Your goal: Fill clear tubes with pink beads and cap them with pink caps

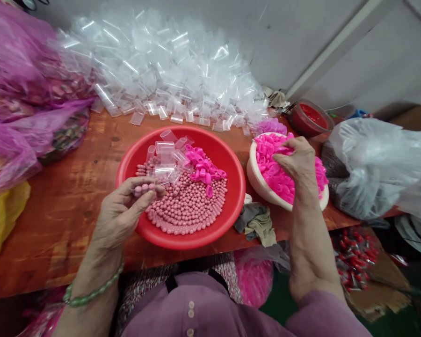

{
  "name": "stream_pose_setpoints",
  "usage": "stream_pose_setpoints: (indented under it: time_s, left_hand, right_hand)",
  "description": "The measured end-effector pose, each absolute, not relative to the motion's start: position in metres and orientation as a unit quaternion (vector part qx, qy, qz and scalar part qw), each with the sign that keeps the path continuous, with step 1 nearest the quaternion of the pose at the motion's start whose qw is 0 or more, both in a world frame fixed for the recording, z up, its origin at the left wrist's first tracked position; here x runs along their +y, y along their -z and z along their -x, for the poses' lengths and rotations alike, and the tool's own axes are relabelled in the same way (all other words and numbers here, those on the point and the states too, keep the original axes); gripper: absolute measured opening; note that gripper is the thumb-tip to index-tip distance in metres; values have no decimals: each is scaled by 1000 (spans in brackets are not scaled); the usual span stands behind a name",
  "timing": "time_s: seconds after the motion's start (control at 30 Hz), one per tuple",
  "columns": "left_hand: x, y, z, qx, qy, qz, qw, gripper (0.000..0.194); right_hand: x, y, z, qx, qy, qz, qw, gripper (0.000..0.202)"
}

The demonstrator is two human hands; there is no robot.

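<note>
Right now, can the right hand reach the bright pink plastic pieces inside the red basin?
Probably yes: the right hand is above the white bowl, beside the red basin; only their rims seem to lie between it and those pink plastic pieces. The left hand is at the basin's opposite side.

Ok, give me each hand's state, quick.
Left hand: closed, holding a clear tube with pink beads in it.
Right hand: bent over the white bowl of pink pieces; whether it grips one cannot be told.

From afar I see a mauve shirt (210, 309) (three pale buttons (191, 314) show), its elbow-length right sleeve (324, 316), and a green beaded bracelet (95, 295).
</note>
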State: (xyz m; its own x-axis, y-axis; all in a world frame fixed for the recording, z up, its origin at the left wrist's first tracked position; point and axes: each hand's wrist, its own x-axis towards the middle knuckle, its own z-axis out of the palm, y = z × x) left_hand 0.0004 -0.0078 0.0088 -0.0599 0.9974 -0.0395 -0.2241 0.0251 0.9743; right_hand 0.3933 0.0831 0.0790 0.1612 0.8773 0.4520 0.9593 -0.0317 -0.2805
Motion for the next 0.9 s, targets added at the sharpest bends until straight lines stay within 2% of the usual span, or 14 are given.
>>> stream_pose_setpoints:
  time_s: [0.1,0.17,0.27,0.37,0.43,0.47,0.57,0.63,0.7,0.83,0.9]
  left_hand:
    - [-8,-10,-1,467,-568,-402,546,31]
    - [-9,-12,-3,483,-566,-397,538,33]
    - [-11,-18,-5,515,-554,-390,525,38]
    - [-14,-24,-6,552,-537,-387,507,41]
    - [-14,-24,-6,572,-530,-389,491,42]
    - [-14,-22,-6,580,-529,-388,483,42]
    - [-11,-12,-2,594,-527,-380,474,42]
    - [-10,-4,2,596,-524,-394,462,41]
    - [-9,2,7,602,-519,-417,440,39]
    - [-10,9,14,606,-509,-443,420,36]
    - [-11,7,13,606,-511,-453,407,35]
  right_hand:
    - [85,-82,-343,-709,6,619,338,8]
    - [91,-71,-306,-746,-47,571,340,8]
    - [99,-48,-268,-781,-119,552,266,15]
    - [100,-38,-266,-831,-149,504,182,39]
    - [99,-44,-285,-830,-145,503,195,46]
    - [101,-50,-301,-816,-138,518,216,43]
    - [118,-71,-363,-736,-36,622,264,49]
    - [137,-80,-409,-645,35,730,223,67]
    - [158,-82,-450,-559,37,815,148,82]
    - [188,-71,-497,-539,-15,840,51,77]
    - [195,-63,-506,-569,-32,821,36,74]
